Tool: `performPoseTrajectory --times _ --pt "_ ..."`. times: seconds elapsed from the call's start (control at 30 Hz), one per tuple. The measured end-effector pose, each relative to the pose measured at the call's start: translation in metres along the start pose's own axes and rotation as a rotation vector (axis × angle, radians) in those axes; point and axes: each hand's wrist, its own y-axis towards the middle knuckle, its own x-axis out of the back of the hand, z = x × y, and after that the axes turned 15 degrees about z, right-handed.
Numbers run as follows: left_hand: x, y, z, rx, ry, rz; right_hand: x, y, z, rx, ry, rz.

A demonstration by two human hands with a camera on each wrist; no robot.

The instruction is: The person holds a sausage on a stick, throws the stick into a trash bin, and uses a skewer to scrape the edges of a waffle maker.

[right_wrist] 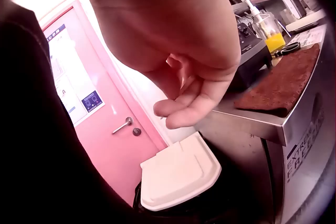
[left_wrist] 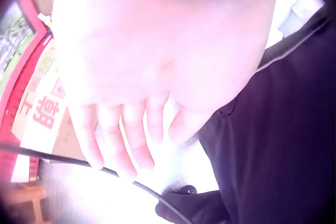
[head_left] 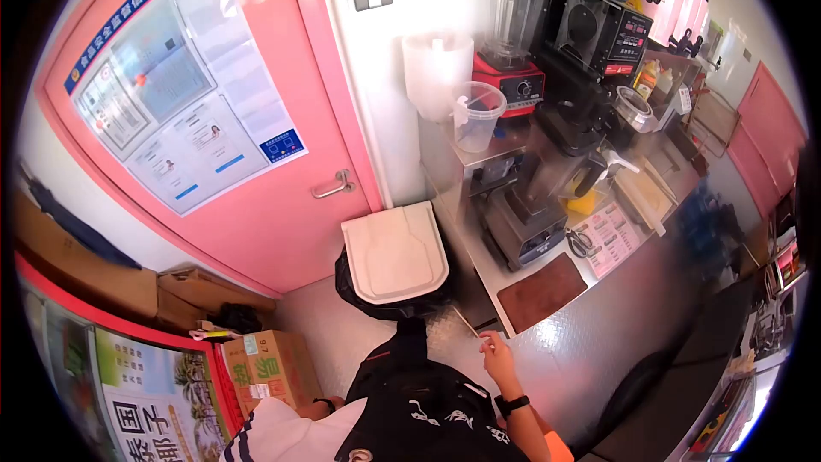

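My right hand [head_left: 499, 365] is held low in front of the body, beside the counter's near corner. Its thumb and fingertips come together on a thin, light stick-like thing [head_left: 465, 322], which points toward the bin. In the right wrist view the curled fingers [right_wrist: 191, 111] hide nearly all of it. The white-lidded bin [head_left: 398, 252], lined with a black bag, stands ahead by the pink door. Down at the left side hangs my left hand [left_wrist: 163, 71], its fingers loose and holding nothing, beside the dark trouser leg. In the head view the sleeve and body hide most of that hand.
On the metal counter [right_wrist: 239, 124] lie a brown cloth [head_left: 541, 293], scissors [head_left: 580, 243] and a printed menu sheet [head_left: 609, 238], near a dark blender base [head_left: 523, 227]. Cardboard boxes [head_left: 272, 368] stand on the left. A dark cable [left_wrist: 58, 158] crosses below the left hand.
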Motion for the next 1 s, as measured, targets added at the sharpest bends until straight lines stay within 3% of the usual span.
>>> performPoseTrajectory --times 0.1,0.13,0.17,0.2,0.37,0.43,0.47,0.53,0.57,0.63,0.73,0.77,0.83,0.9,1.0 --pt "0.052 0.005 -0.055 -0.078 -0.034 0.108 -0.012 0.039 -0.033 -0.094 -0.007 0.050" --pt "0.086 0.002 -0.086 -0.103 0.447 0.017 -0.016 0.053 -0.044 -0.114 -0.007 0.057" --pt "0.111 -0.012 -0.100 -0.227 0.075 -0.219 -0.020 0.068 -0.056 -0.212 0.135 0.113" --pt "0.135 -0.015 -0.131 -0.191 -0.250 -0.210 -0.025 0.077 -0.065 -0.317 0.279 0.170" --pt "0.211 -0.038 -0.193 -0.275 -0.390 -0.337 -0.052 0.147 -0.086 -0.555 0.244 0.284" --pt "0.217 -0.049 -0.202 -0.278 -0.367 -0.347 -0.072 0.179 -0.130 -0.554 0.150 0.326" --pt "0.215 -0.057 -0.204 -0.263 -0.357 -0.321 -0.085 0.193 -0.154 -0.506 0.082 0.350" --pt "0.207 -0.064 -0.193 -0.217 -0.323 -0.283 -0.097 0.233 -0.092 -0.375 0.157 0.164" --pt "0.200 -0.064 -0.185 -0.209 -0.323 -0.286 -0.110 0.239 -0.094 -0.377 0.164 0.168" --pt "0.191 -0.062 -0.175 -0.121 -0.317 -0.256 -0.131 0.257 -0.114 -0.195 -0.060 0.042" --pt "0.173 -0.059 -0.173 -0.064 -0.356 -0.269 -0.112 0.250 -0.108 -0.266 0.278 0.496" --pt "0.165 -0.057 -0.173 -0.035 -0.379 -0.271 -0.088 0.241 -0.071 -0.412 0.294 0.600" --pt "0.145 -0.055 -0.176 -0.069 -0.393 -0.326 -0.074 0.223 -0.066 -0.505 0.350 0.680" --pt "0.116 -0.054 -0.185 -0.199 -0.414 -0.403 -0.084 0.207 -0.132 -0.294 0.386 0.716" --pt "0.054 -0.055 -0.204 -0.300 -0.488 -0.435 -0.077 0.175 -0.158 -0.338 0.287 0.803"
